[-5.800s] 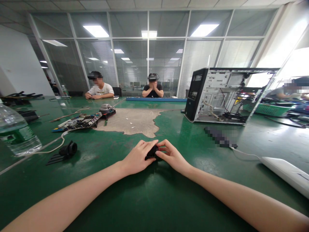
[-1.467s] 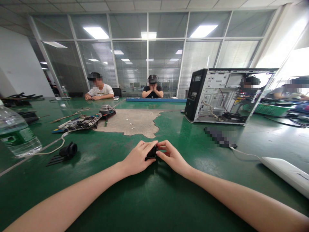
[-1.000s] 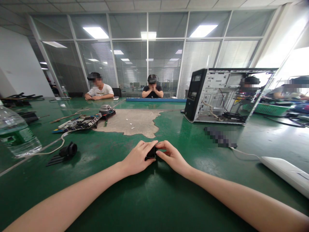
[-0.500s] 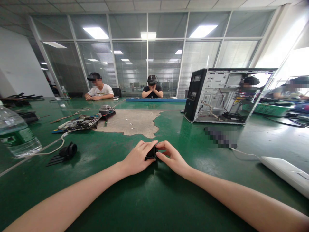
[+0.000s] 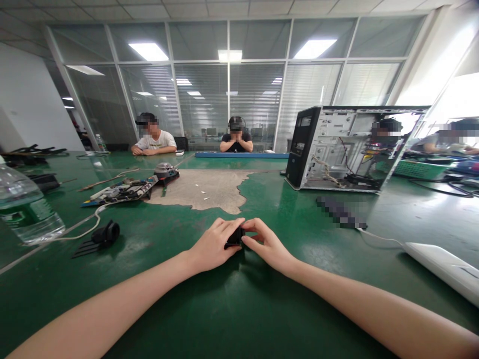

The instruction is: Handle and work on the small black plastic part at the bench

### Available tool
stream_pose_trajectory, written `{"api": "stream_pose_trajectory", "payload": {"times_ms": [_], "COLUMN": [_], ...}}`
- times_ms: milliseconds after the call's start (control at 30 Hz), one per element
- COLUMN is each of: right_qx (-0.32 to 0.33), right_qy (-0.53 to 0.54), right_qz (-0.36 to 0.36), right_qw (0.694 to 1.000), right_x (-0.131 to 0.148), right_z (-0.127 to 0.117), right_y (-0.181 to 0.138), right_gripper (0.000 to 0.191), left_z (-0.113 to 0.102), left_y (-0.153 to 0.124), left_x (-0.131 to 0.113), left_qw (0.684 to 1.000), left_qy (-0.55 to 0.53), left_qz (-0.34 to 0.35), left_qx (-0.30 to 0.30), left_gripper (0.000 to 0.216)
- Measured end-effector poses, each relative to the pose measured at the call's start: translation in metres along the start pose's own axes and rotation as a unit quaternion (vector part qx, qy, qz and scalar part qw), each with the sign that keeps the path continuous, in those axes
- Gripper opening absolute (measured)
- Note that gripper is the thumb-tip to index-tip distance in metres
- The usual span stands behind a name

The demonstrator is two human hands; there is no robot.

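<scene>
A small black boxy object (image 5: 234,236) is held between my hands, low over the green table in front of me. Its kind I cannot make out, since fingers cover much of it. My left hand (image 5: 214,244) wraps it from the left, fingers over the top and thumb below. From the right, my right hand (image 5: 267,245) pinches its edge between thumb and fingertips. Off to the left lies a black plastic part with long prongs and a round end (image 5: 101,237), apart from both hands.
A circuit board (image 5: 121,192) with a white cable and a water bottle (image 5: 30,209) stand left. An opened computer case (image 5: 337,149) is at right, near a white power bank-like block (image 5: 443,267). Bare worn surface (image 5: 202,189) shows mid-table. Several people sit around the table.
My hands and the black object stay almost exactly where they were. Across the table, the person at the left has turned their head slightly.
</scene>
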State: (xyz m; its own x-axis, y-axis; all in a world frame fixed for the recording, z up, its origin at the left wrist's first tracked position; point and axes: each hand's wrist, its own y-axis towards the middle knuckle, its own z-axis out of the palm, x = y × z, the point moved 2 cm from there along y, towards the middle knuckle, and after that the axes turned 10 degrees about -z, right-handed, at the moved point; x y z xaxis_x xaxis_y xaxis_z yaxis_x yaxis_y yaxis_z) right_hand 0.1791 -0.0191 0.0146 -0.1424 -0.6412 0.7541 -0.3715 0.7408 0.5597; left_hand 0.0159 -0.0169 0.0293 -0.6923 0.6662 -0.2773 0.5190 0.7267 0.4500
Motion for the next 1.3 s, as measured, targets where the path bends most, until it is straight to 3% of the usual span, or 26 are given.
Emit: {"api": "stream_pose_trajectory", "payload": {"times_ms": [300, 600, 867, 1133, 1300], "right_qx": [0.009, -0.014, 0.022, -0.01, -0.006], "right_qy": [0.027, -0.012, 0.017, -0.028, -0.009], "right_qz": [0.061, -0.001, 0.056, -0.011, 0.028], "right_qw": [0.998, 1.0, 0.998, 0.999, 1.0], "right_x": [-0.0067, -0.001, -0.0087, 0.0004, -0.0043], "right_z": [0.0011, -0.0003, 0.0017, -0.0007, 0.0008], "right_y": [0.0015, 0.0006, 0.0012, -0.0003, 0.0007], "right_gripper": [0.027, 0.014, 0.027, 0.013, 0.023], "left_z": [-0.0003, 0.0002, 0.0001, 0.0004, -0.0003], "left_y": [0.0007, 0.0002, 0.0002, 0.0005, 0.0003], "left_x": [-0.0001, -0.0001, 0.0, -0.0001, -0.0006], "left_qw": [1.0, 1.0, 1.0, 1.0, 1.0], "left_qy": [-0.001, -0.001, -0.002, -0.007, -0.003], "left_qz": [-0.002, 0.0, -0.003, 0.001, -0.003], "left_qx": [0.0, -0.001, 0.002, -0.003, 0.002], "left_gripper": [0.062, 0.062, 0.063, 0.062, 0.063]}}
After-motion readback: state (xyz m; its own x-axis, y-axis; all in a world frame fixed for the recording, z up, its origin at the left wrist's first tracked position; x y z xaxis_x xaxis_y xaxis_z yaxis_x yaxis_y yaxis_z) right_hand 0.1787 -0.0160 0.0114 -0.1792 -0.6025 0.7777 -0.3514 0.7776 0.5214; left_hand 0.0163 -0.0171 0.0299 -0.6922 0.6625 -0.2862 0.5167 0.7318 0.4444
